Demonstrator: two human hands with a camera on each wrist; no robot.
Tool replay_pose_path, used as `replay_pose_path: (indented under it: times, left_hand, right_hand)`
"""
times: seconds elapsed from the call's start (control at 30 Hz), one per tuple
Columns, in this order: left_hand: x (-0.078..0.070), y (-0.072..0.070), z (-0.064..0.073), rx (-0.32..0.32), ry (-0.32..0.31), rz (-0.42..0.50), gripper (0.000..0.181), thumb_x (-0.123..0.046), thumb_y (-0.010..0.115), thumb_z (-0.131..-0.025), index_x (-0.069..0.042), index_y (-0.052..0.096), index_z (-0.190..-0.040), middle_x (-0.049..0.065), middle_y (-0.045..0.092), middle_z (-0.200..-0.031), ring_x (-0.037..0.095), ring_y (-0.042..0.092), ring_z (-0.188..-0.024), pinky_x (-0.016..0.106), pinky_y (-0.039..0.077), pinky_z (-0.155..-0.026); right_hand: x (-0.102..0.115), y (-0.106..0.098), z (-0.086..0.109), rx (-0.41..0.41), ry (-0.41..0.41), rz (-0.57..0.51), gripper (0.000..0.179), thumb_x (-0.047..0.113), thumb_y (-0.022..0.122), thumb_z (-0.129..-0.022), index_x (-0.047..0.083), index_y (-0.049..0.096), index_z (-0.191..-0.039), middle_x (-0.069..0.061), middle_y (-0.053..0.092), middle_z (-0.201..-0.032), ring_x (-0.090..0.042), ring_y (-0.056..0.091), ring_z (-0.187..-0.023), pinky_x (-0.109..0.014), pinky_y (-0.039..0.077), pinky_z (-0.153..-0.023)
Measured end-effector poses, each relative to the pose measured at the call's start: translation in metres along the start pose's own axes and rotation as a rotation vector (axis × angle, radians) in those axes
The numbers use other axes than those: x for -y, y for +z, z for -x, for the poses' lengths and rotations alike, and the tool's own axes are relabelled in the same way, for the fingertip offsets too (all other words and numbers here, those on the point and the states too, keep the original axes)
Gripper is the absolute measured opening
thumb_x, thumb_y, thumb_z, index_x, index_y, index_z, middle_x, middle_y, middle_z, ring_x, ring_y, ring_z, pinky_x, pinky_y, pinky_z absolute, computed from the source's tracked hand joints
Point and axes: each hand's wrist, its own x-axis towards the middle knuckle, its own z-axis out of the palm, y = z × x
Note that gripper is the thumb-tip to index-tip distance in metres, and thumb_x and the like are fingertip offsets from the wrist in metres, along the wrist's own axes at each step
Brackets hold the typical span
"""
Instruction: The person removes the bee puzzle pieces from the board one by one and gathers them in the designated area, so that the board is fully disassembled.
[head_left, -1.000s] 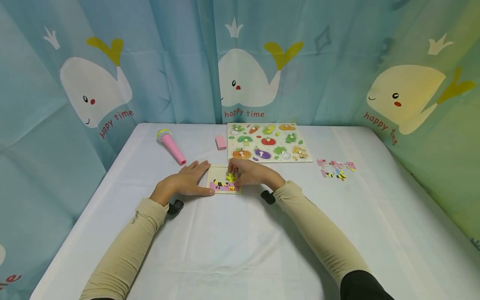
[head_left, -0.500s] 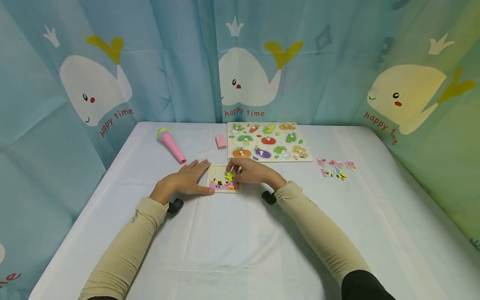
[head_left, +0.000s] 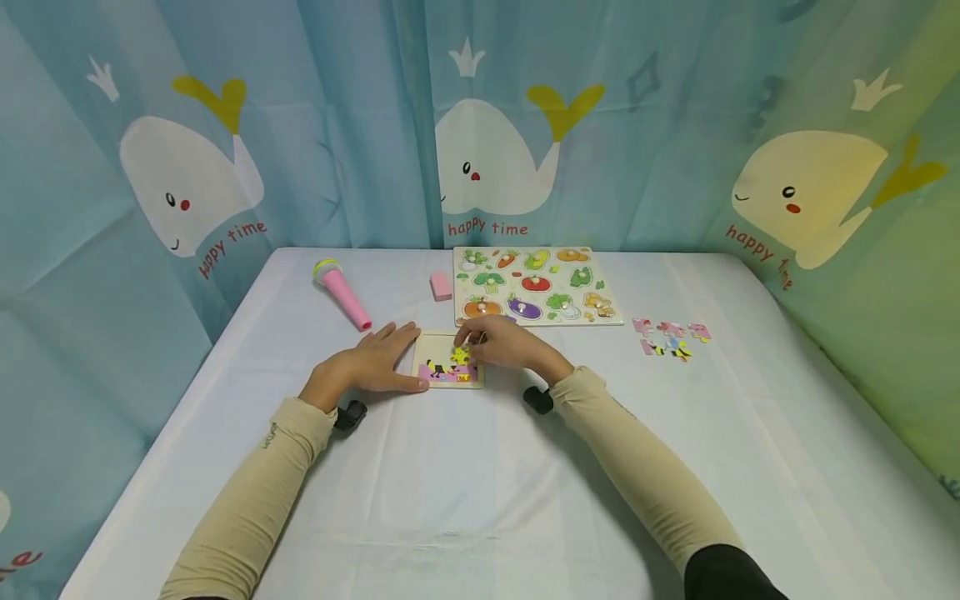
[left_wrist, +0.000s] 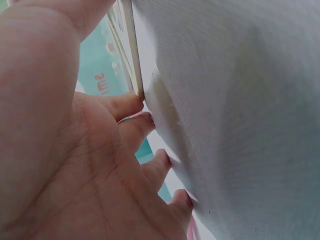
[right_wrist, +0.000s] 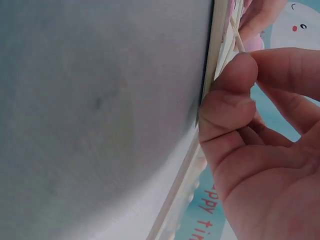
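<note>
A small wooden jigsaw tray (head_left: 431,343) lies flat in front of me, its lower part filled with pink, black and yellow pieces. Along its left side rests my left hand (head_left: 373,363), fingers spread, thumb at the near left corner. The left wrist view shows a fingertip (left_wrist: 134,102) against the tray's edge. My right hand (head_left: 508,343) pinches a yellow puzzle piece (head_left: 460,356) over the tray's right part. Seen edge-on in the right wrist view, that puzzle piece (right_wrist: 238,37) is tilted; whether it touches the tray is unclear.
Several loose puzzle pieces (head_left: 672,329) lie to the right. Behind the tray is a vegetable knob-puzzle board (head_left: 555,265), with a pink block (head_left: 441,287) beside it. A pink toy microphone (head_left: 345,296) lies at the back left. Whale-print curtains (head_left: 360,125) surround the white table (head_left: 442,500).
The yellow piece and the right fingertips have shifted very slightly to the left over the tray. My left hand has stayed in place.
</note>
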Motion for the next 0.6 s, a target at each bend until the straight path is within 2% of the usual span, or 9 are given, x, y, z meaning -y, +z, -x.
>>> replay_pose_path:
  times: [0.2, 0.3, 0.47, 0.6]
  left_hand:
    - [-0.001, 0.0, 0.001, 0.001, 0.0, -0.008, 0.104, -0.057, 0.069, -0.099, -0.001, 0.018, -0.17, 0.018, 0.013, -0.178, 0.044, 0.004, -0.163, 0.063, 0.006, -0.128]
    - [-0.001, -0.001, 0.001, 0.002, -0.002, -0.008, 0.104, -0.056, 0.07, -0.099, -0.001, 0.019, -0.17, 0.019, 0.013, -0.178, 0.044, 0.004, -0.162, 0.063, 0.006, -0.128]
    - [0.0, -0.001, 0.001, 0.003, 0.003, -0.006, 0.103, -0.055, 0.07, -0.099, 0.0, 0.019, -0.17, 0.019, 0.013, -0.177, 0.044, 0.004, -0.162, 0.063, 0.006, -0.128]
    - [0.0, 0.0, 0.001, 0.0, 0.004, 0.001, 0.103, -0.055, 0.07, -0.099, 0.0, 0.019, -0.17, 0.019, 0.013, -0.177, 0.044, 0.004, -0.162, 0.061, 0.006, -0.128]
  right_hand:
    - [0.002, 0.001, 0.002, -0.067, 0.031, -0.088, 0.019, -0.003, 0.06, -0.1, -0.002, 0.074, -0.113, -0.009, 0.07, -0.095, -0.017, 0.065, -0.078, -0.029, 0.051, -0.071]
    - [0.003, -0.001, 0.003, -0.107, 0.029, -0.122, 0.017, -0.003, 0.06, -0.1, -0.003, 0.073, -0.112, -0.009, 0.069, -0.093, -0.019, 0.062, -0.075, -0.029, 0.05, -0.067]
    - [0.006, -0.004, 0.01, -0.159, 0.04, -0.191, 0.011, -0.002, 0.061, -0.102, -0.005, 0.07, -0.109, -0.011, 0.067, -0.089, -0.026, 0.061, -0.072, -0.029, 0.049, -0.062]
    - [0.006, -0.007, 0.015, -0.199, 0.07, -0.215, 0.007, -0.001, 0.065, -0.102, -0.006, 0.068, -0.107, -0.013, 0.069, -0.092, -0.028, 0.066, -0.076, -0.028, 0.05, -0.063]
